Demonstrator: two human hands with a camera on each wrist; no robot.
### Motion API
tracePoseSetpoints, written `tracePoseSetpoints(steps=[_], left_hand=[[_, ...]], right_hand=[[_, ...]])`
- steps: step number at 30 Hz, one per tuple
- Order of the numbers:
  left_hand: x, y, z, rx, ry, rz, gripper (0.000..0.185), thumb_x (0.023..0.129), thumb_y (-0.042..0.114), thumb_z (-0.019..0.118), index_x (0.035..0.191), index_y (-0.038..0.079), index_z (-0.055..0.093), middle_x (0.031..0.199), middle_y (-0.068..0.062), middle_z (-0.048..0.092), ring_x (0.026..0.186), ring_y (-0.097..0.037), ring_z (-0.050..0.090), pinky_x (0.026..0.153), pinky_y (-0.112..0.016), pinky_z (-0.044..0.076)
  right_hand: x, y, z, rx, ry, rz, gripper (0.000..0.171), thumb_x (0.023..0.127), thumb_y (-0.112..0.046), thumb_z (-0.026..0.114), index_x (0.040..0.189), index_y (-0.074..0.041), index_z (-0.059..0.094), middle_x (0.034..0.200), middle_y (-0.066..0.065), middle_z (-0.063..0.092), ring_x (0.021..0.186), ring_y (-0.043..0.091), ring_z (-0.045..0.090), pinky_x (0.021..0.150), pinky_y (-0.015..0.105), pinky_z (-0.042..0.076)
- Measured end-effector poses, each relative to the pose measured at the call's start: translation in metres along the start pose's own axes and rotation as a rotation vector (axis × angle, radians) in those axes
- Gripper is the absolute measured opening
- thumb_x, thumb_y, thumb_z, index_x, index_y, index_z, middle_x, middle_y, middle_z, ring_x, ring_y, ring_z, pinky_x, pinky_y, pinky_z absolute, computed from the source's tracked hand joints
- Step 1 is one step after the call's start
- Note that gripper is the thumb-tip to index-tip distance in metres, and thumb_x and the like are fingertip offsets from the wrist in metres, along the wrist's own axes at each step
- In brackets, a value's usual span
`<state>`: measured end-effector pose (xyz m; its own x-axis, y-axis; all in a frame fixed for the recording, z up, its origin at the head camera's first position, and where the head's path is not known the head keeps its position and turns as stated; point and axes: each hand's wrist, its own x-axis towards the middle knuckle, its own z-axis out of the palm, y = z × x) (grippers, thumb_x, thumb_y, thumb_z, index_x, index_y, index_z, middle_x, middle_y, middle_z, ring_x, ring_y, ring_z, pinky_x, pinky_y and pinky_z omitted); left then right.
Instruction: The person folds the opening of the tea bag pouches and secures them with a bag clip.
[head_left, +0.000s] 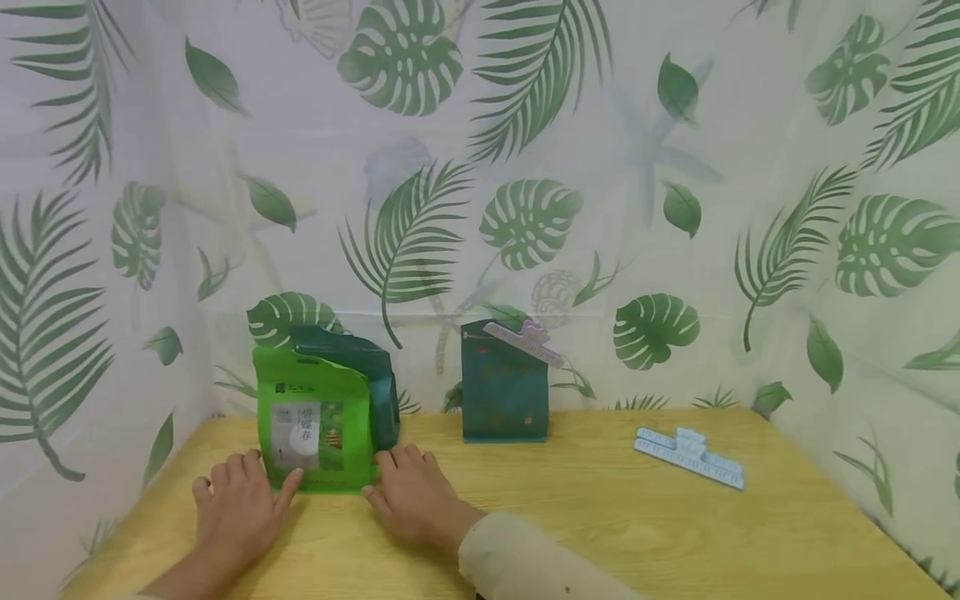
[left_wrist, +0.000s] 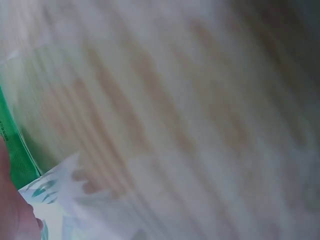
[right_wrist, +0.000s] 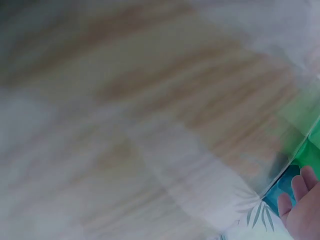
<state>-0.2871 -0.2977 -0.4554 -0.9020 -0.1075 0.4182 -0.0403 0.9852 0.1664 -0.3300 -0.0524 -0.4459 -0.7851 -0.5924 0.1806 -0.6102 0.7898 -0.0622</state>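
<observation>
Head view: a bright green pouch (head_left: pixel 318 425) with a pale label stands upright near the left rear of a wooden table (head_left: pixel 570 517). The left hand (head_left: pixel 240 504) lies flat on the tabletop at the pouch's lower left corner, fingers straight and relaxed, with the thumb tip touching the front of the pouch near its base; it grasps nothing. The right hand (head_left: pixel 412 496) lies flat at the pouch's lower right corner, fingers extended and apparently touching the bottom edge, likewise grasping nothing. A pale sleeve (head_left: pixel 525 562) covers the right forearm.

Directly behind the green pouch, and touching it, stands a dark teal pouch (head_left: pixel 375 379) with its top slumped. A second teal bag (head_left: pixel 504 387) stands upright to the right, well apart, its top closed by a pale purple clip (head_left: pixel 525 342) set at a slant. A light blue clip (head_left: pixel 690 457) lies flat on the right part of the table. A leaf-printed curtain (head_left: pixel 600 167) encloses the table on three sides.

Wrist views: both are heavily blurred. The left shows wood grain and a green edge (left_wrist: pixel 17 150); the right shows fingertips (right_wrist: pixel 302 200) beside green and teal patches.
</observation>
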Motion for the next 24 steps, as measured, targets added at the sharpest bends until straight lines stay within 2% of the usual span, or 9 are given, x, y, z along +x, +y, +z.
tracePoseSetpoints(steps=[7,15,24], left_hand=[[0.002,-0.003,0.003,-0.028,-0.037,0.02,0.074,0.102,0.061,0.034,0.102,-0.011,0.046,0.091,-0.023,0.048,0.086,-0.038,0.045,0.079,-0.055,0.031],[0.007,-0.007,0.001,-0.086,-0.038,0.023,0.067,0.106,0.051,0.03,0.112,-0.014,0.047,0.104,-0.032,0.051,0.098,-0.046,0.046,0.086,-0.063,0.03],[0.008,-0.008,0.005,-0.101,-0.043,0.046,0.061,0.105,0.051,0.037,0.101,-0.009,0.048,0.093,-0.024,0.051,0.089,-0.039,0.047,0.084,-0.06,0.032]], right_hand=[[-0.001,-0.005,0.002,0.003,-0.018,-0.034,0.048,0.107,-0.048,0.036,0.141,-0.016,0.044,0.138,0.001,0.051,0.125,0.019,0.046,0.103,0.041,0.039],[-0.001,-0.003,-0.002,-0.02,-0.015,-0.048,0.048,0.107,-0.048,0.036,0.14,-0.014,0.045,0.136,0.002,0.052,0.122,0.019,0.046,0.101,0.04,0.041],[-0.003,-0.004,-0.002,0.014,-0.02,-0.035,0.043,0.107,-0.044,0.036,0.134,-0.012,0.046,0.132,0.003,0.052,0.12,0.018,0.046,0.103,0.039,0.04]])
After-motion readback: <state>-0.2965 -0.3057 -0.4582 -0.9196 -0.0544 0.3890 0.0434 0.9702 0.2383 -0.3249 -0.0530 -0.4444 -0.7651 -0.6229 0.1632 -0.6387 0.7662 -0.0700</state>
